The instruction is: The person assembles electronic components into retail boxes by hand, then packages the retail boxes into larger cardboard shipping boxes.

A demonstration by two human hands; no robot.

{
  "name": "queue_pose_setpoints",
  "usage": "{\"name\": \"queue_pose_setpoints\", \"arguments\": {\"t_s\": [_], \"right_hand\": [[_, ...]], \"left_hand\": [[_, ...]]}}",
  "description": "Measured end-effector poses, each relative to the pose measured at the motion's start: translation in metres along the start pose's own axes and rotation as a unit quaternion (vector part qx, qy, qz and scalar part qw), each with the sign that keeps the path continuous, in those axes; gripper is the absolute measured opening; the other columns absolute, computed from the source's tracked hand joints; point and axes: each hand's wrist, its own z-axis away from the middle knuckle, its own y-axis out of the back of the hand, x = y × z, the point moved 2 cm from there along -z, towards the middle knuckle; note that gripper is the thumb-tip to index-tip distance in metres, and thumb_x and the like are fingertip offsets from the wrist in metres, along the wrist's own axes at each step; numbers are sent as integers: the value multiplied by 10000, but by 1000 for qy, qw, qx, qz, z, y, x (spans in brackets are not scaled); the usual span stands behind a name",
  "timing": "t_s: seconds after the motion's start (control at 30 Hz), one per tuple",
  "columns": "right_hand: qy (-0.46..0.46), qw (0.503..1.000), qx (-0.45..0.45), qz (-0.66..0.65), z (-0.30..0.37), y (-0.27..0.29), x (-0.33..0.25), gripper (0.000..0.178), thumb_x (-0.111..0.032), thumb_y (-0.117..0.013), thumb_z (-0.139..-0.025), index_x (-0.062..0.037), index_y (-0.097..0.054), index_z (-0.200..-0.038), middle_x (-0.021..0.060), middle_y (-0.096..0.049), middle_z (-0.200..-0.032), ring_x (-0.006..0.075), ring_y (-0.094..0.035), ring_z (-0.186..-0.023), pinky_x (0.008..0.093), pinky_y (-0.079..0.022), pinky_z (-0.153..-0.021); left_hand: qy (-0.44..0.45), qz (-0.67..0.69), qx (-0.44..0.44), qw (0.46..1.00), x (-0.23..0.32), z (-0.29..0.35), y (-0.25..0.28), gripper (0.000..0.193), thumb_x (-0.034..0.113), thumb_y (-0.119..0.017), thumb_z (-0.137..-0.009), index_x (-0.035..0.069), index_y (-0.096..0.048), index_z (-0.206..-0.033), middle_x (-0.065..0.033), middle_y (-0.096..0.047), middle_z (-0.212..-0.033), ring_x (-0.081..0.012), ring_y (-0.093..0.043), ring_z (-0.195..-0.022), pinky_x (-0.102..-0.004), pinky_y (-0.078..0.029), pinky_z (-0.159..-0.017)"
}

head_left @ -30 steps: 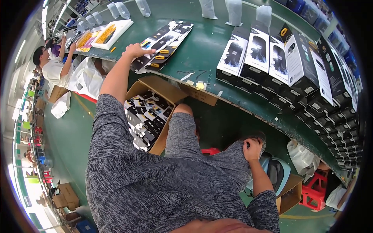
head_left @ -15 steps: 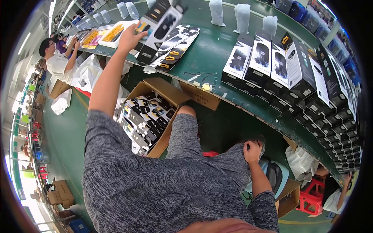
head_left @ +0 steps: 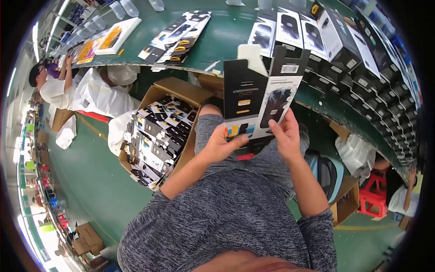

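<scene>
Over my lap I hold an unfolded carton (head_left: pixel 242 90), black and white with a printed picture on one panel and its top flaps sticking up. My left hand (head_left: pixel 222 145) grips its lower left side, thumb across the front. At the lower right edge my right hand (head_left: pixel 285 136) pinches the same carton, thumb on the picture panel. On the green table (head_left: pixel 217 41) beyond lies a stack of flat cartons (head_left: pixel 176 38). To the right, several rows of standing boxes (head_left: pixel 290 27) fill the table.
A brown cardboard box (head_left: pixel 181 90) full of flat cartons stands on the floor at my left knee. White plastic bags (head_left: pixel 99 97) and a co-worker (head_left: pixel 52 88) are farther left. Red stools (head_left: pixel 374 195) stand at right. A white tray (head_left: pixel 129 29) holds orange pieces.
The carton has come from above the flat stack to over my lap, and it is opened out more. My right hand has left my knee and now grips it too.
</scene>
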Motion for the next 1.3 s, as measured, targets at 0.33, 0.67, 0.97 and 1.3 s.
{"name": "queue_pose_setpoints", "arguments": {"t_s": [0.33, 0.67, 0.97, 1.3], "right_hand": [[-104, 989, -102, -16, 30, -12, -32, 630, 29, -541, -887, 11, -398, -1500, 78, -571, -1364, 161, -525, -1273, 324, -372, -1108], [336, 820, -45, 462, 19, -24, -110, 659, -90, -819, -730, -79, -611, -1355, 54, -601, -934, 236, -589, -835, 365, -505, -772], [252, 761, -124, 584, 8, -24, -149, 500, -287, -907, -662, -113, -650, -1055, 9, -534, -650, 194, -512, -538, 317, -442, -568], [125, 958, 106, 234, 34, -8, -44, 1397, -267, -1007, -610, -20, -34, -1583, 158, -401, -1444, 301, -461, -1344, 436, -371, -1140]], "left_hand": [[41, 68, -397, 914, 14, -29, 15, 1305, 471, -1049, -354, -58, -514, -1420, -146, -607, -1375, -220, -561, -1263, -379, -476, -1046], [-94, 46, -304, 947, 49, -49, -26, 1512, 589, -944, -517, -26, -111, -1619, -198, -238, -1656, -309, -254, -1533, -435, -206, -1238], [-124, -13, -131, 984, 50, -51, -21, 1387, 318, -1026, -471, -5, -249, -1574, -142, -462, -1488, -218, -449, -1377, -366, -343, -1148], [-81, 103, 42, 990, 40, -30, -55, 934, 49, -943, -671, -44, -467, -1470, -134, -622, -1367, -182, -612, -1217, -353, -506, -1019]]}}
